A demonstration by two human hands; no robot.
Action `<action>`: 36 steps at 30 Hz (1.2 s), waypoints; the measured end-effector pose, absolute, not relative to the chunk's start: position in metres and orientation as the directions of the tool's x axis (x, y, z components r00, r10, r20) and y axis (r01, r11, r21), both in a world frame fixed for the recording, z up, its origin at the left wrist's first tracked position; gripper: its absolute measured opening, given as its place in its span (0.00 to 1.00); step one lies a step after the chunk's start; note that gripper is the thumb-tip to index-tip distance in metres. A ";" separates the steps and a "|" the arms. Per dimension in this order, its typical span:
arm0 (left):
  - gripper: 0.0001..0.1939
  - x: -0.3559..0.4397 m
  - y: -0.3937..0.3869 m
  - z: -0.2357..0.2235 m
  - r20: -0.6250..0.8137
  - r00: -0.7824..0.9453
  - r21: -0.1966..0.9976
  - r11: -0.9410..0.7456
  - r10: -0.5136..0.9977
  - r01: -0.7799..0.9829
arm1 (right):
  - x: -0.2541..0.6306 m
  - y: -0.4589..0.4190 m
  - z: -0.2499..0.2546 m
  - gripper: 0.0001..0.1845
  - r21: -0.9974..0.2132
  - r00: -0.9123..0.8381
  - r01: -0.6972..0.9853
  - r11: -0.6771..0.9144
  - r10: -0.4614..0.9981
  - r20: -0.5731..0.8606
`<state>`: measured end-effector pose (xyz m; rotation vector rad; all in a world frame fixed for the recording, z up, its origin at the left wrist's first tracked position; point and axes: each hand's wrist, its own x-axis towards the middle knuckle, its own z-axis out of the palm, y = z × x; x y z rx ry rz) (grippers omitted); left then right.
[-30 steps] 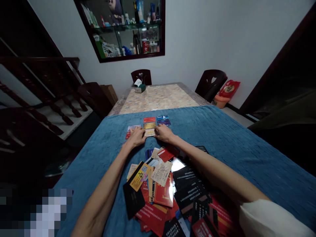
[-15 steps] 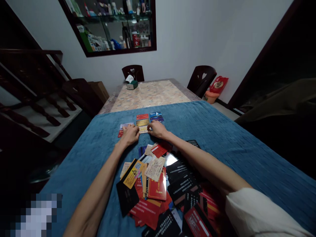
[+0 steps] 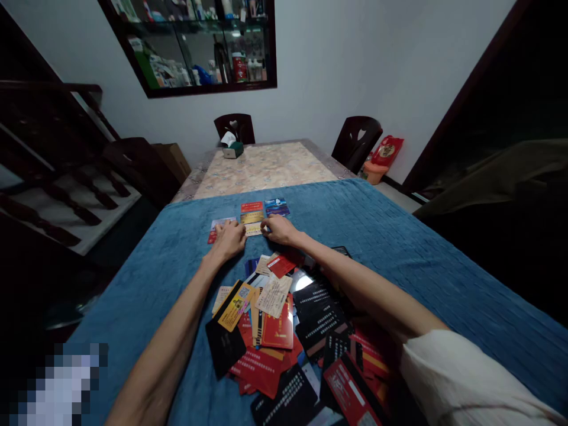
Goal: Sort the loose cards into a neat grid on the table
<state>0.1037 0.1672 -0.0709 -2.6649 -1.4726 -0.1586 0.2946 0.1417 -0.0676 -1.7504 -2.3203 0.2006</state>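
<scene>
A pale yellow card (image 3: 254,229) lies on the cloth between my two hands. My left hand (image 3: 231,238) has its thumb side at the card's left end, while its other fingers reach over a white and red card (image 3: 212,234). At the opposite end, my right hand (image 3: 280,229) pinches the card's edge. Directly beyond are a gold card (image 3: 252,217) and a red card (image 3: 251,206) in a column. A blue picture card (image 3: 277,206) lies just past my right fingers. My palms hide parts of the nearest cards.
A loose heap of cards (image 3: 277,337), mostly red and black, lies under and between my forearms. Blue cloth (image 3: 426,266) covers the near table. A tissue box (image 3: 233,149) stands at the far end. Chairs (image 3: 357,142) stand around the table.
The whole view has shifted slightly, so everything sits a little left and higher. Both hands stay at the pale yellow card's ends, with no clear movement of the cards.
</scene>
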 end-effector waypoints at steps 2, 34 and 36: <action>0.15 0.102 0.166 -0.070 0.133 0.527 -0.028 -0.528 0.840 0.849 | 0.297 0.140 -0.067 0.18 -0.249 -0.278 0.922 0.296 0.955 0.107; 0.15 0.141 0.062 -0.037 0.052 0.769 0.037 -0.771 0.637 0.636 | 0.354 0.043 -0.064 0.14 -0.286 -0.532 0.777 0.561 0.827 0.178; 0.16 0.143 0.058 -0.038 0.018 0.778 0.036 -0.778 0.628 0.627 | 0.353 0.042 -0.064 0.16 -0.292 -0.530 0.778 0.556 0.831 0.170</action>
